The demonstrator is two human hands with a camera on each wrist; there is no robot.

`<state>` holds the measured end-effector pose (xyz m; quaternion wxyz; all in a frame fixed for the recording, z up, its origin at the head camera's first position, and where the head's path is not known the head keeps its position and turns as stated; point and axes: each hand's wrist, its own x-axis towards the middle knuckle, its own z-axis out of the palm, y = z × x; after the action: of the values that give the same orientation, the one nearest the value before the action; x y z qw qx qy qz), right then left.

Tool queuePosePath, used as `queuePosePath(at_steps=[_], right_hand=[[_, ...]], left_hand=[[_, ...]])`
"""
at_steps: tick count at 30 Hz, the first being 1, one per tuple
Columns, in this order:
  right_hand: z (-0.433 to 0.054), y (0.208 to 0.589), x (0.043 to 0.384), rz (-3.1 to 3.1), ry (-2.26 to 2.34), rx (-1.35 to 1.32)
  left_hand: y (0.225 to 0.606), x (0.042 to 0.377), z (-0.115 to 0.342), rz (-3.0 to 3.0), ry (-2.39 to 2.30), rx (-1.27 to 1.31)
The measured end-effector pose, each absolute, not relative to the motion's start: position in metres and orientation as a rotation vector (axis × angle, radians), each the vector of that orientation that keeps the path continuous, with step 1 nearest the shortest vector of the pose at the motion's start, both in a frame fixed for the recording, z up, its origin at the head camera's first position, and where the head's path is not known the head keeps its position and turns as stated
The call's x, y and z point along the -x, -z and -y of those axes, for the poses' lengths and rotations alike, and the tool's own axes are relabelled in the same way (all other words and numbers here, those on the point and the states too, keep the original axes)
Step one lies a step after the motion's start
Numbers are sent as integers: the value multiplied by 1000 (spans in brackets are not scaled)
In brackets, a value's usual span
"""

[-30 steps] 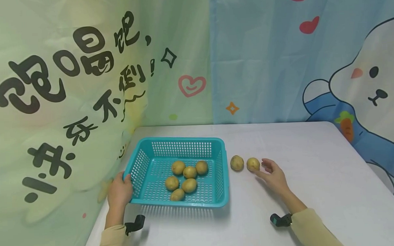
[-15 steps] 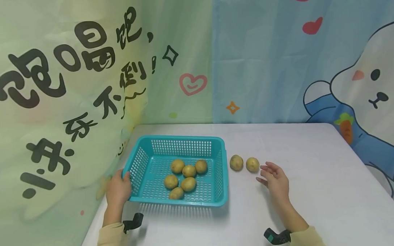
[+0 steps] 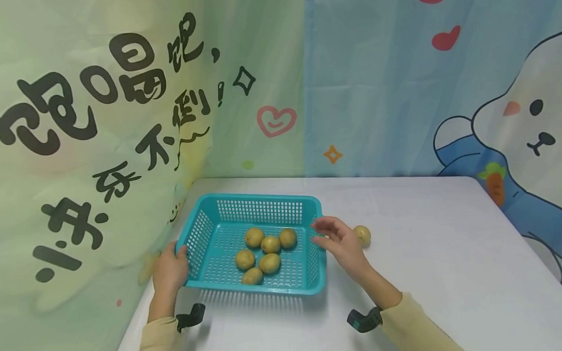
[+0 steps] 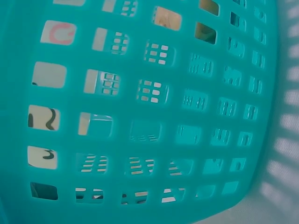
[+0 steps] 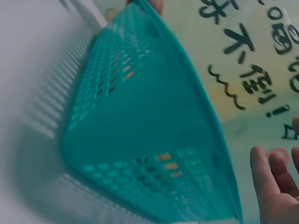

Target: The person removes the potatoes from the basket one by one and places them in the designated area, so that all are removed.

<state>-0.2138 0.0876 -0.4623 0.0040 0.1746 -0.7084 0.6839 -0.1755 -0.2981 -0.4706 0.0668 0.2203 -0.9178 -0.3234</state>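
Observation:
A turquoise plastic basket (image 3: 254,290) with slotted walls stands on the table, several potatoes (image 3: 269,263) lying in it. My left hand (image 3: 169,270) grips its left rim, thumb over the edge. At the right rim is my right hand (image 3: 341,243), fingers spread and slightly bent, with no potato visible in them. The right wrist view has that hand's fingers (image 5: 262,175) beside the basket wall (image 5: 140,121). One potato (image 3: 362,236) on the table shows just behind the right hand; a second one is hidden by the hand. Basket wall (image 4: 145,107) fills the left wrist view.
The white table (image 3: 428,253) reaches back to a printed cloth backdrop (image 3: 366,90), which also hangs close along the left side. Black wrist cameras (image 3: 365,320) stick out inward from both sleeves.
My right hand has left the right-hand loose potato and moved left to the basket's right rim, covering the other loose potato. The left hand keeps its grip; the basket has barely shifted.

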Motion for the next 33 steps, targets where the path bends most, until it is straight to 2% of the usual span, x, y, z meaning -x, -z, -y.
queuePosePath(at_steps=[5,11,19,22,29,33], right_hand=[[-67,466,231,2339,-2041,-724],[-52,472,257,2468,-1816,-755],[-41,476,283,2795,-1026,-803],[-39,472,285,2886,-892,-828],[-28,465,291,2980,-971,-897],[-26,466,295,3016,-1145,-819]], left_hand=[[474,176,297,2762,960,-670],[475,176,298,2778,952,-678],[473,177,300,2767,931,-653],[471,178,300,2770,928,-656],[470,178,299,2755,918,-696],[471,177,298,2766,933,-695]])
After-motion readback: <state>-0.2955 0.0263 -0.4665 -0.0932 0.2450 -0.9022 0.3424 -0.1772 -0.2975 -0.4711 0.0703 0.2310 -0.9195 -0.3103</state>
